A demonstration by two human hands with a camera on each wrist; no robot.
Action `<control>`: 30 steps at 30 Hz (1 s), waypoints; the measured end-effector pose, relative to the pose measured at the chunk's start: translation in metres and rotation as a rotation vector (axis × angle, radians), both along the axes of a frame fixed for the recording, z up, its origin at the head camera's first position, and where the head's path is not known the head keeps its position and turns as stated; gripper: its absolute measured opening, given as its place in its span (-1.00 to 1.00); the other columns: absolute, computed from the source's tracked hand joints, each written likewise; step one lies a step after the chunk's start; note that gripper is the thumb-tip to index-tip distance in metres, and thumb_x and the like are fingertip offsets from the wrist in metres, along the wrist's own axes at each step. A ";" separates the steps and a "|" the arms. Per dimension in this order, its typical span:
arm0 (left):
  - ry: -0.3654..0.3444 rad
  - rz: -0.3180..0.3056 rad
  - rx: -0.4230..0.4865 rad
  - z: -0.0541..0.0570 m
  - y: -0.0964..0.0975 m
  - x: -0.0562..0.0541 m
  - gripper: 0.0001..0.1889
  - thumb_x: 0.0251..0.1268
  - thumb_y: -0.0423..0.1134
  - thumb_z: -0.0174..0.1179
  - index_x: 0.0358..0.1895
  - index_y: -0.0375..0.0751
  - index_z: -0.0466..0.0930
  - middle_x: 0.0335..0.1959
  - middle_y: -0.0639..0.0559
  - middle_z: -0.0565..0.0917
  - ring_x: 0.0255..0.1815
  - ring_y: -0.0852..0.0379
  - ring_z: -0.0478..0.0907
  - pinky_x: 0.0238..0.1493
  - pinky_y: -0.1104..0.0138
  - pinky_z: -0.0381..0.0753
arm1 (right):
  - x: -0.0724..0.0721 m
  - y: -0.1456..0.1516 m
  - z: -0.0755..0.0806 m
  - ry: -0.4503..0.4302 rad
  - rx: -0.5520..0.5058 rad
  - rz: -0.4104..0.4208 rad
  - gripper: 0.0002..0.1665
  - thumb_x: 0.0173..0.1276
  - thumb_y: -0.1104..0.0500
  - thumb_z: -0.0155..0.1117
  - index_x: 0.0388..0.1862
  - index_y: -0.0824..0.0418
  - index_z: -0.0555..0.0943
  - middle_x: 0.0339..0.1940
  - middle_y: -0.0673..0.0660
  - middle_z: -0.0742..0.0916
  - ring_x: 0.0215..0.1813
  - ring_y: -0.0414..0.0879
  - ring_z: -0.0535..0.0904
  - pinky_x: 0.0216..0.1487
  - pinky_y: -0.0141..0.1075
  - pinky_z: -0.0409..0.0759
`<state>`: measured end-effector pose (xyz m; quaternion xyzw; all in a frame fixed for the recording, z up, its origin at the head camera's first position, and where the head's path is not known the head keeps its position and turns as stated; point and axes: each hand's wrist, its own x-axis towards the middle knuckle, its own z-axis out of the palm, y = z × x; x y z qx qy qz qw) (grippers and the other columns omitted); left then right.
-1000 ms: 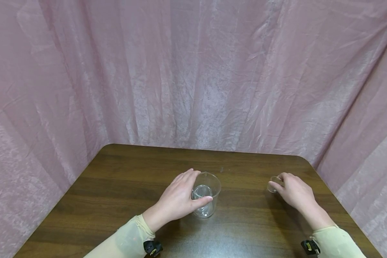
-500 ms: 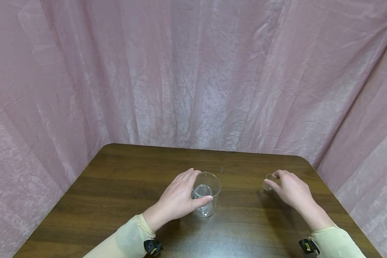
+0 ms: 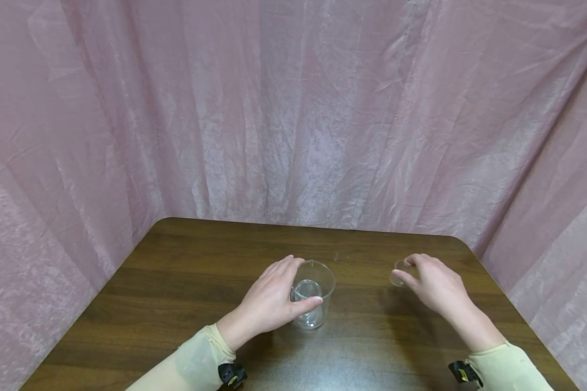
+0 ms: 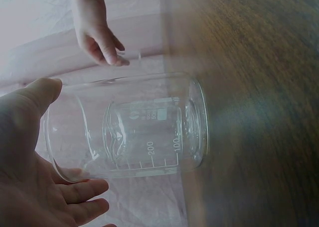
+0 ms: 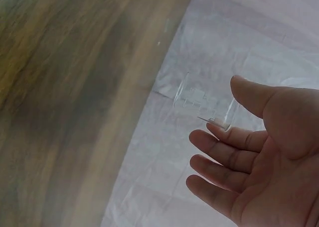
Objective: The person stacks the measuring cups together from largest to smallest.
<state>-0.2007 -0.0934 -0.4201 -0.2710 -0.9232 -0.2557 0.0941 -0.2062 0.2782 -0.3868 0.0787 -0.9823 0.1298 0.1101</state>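
In the head view my left hand grips the rim of a large clear glass beaker standing upright on the table. A smaller beaker sits inside it, seen through the marked wall in the left wrist view; "100" and "200" can be read there. To the right, my right hand pinches a small clear beaker near its rim between thumb and index finger. The right wrist view has this small beaker raised off the table, the other fingers loosely extended below it.
The brown wooden table has rounded far corners. Pink curtains hang behind it and at both sides. A faint small clear mark or piece lies beyond the large beaker, too small to identify.
My right hand has carried the small beaker to the left and slightly up in the head view, toward the large beaker. The left hand and the large beaker have stayed still.
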 end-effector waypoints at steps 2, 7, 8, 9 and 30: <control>0.004 0.000 0.002 0.000 0.000 0.000 -0.06 0.40 0.40 0.36 0.58 -0.25 0.44 0.55 -0.19 0.55 0.69 -0.19 0.32 0.70 -0.07 0.25 | 0.001 -0.003 0.002 0.008 -0.002 0.008 -0.41 0.55 -0.15 0.48 0.16 0.35 0.74 0.13 0.36 0.80 0.08 0.34 0.76 -0.11 0.31 0.72; 0.007 0.002 0.002 0.001 0.000 0.001 -0.06 0.40 0.41 0.36 0.57 -0.23 0.44 0.54 -0.17 0.55 0.69 -0.18 0.32 0.70 -0.06 0.25 | 0.004 -0.009 0.005 0.024 -0.001 0.022 -0.43 0.54 -0.13 0.49 0.15 0.35 0.74 0.11 0.36 0.81 0.09 0.35 0.75 -0.09 0.32 0.72; 0.005 0.002 0.002 0.001 0.000 0.001 -0.06 0.40 0.41 0.35 0.57 -0.23 0.44 0.54 -0.17 0.55 0.69 -0.18 0.32 0.70 -0.06 0.25 | 0.004 -0.009 0.005 0.026 -0.001 0.024 -0.43 0.54 -0.13 0.50 0.15 0.35 0.74 0.11 0.36 0.81 0.09 0.34 0.75 -0.09 0.32 0.72; 0.004 0.003 0.000 0.001 0.000 0.001 -0.06 0.41 0.41 0.35 0.57 -0.23 0.44 0.55 -0.17 0.55 0.69 -0.18 0.32 0.70 -0.06 0.25 | 0.004 -0.010 0.006 0.029 0.000 0.026 -0.44 0.54 -0.12 0.50 0.14 0.35 0.74 0.10 0.35 0.81 0.08 0.34 0.75 -0.09 0.32 0.71; -0.001 0.005 0.003 0.001 0.000 0.001 -0.06 0.40 0.41 0.35 0.58 -0.22 0.44 0.56 -0.17 0.54 0.69 -0.18 0.31 0.71 -0.07 0.24 | 0.012 -0.031 0.015 0.066 -0.004 0.067 -0.41 0.54 -0.16 0.49 0.19 0.32 0.74 0.15 0.29 0.80 0.17 0.30 0.73 0.00 0.33 0.71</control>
